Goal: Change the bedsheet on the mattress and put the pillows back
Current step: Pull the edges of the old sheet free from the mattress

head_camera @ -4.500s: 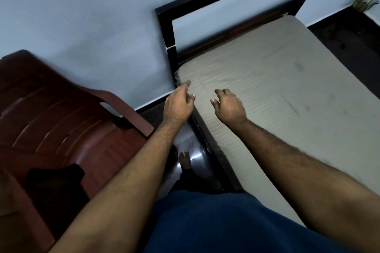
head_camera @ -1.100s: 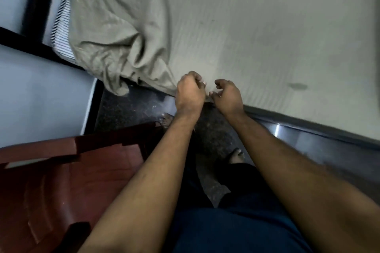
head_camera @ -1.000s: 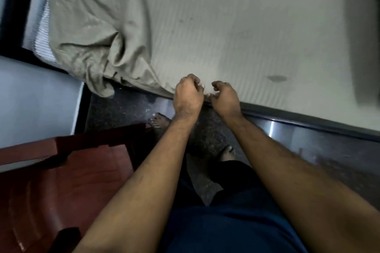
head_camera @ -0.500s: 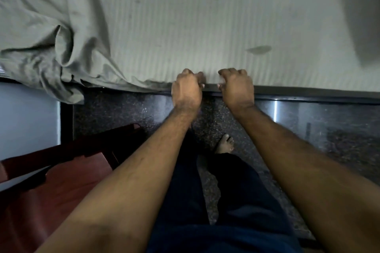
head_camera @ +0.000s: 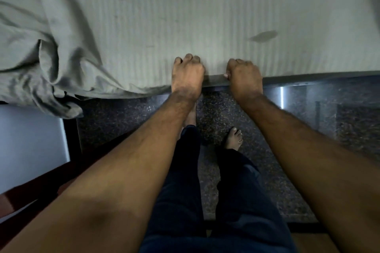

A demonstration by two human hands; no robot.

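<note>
Both hands, left hand (head_camera: 188, 76) and right hand (head_camera: 244, 77), clench the bedsheet (head_camera: 144, 26) edge along the mattress's near side, loose bunch lying leftward.

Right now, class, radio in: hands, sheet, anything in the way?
Both hands, left and right, grip the sheet edge. Left end bunched, pulled loose. Nothing in the way.

bedsheet (head_camera: 144, 16): matt ribbed cloth, rumpled | floor (head_camera: 226, 109): glossy speckled stone

Dark speckled stone floor (head_camera: 123, 121) with glare streak, pale wall (head_camera: 28, 141) left, reddish-brown chair (head_camera: 30, 193) below it.
</note>
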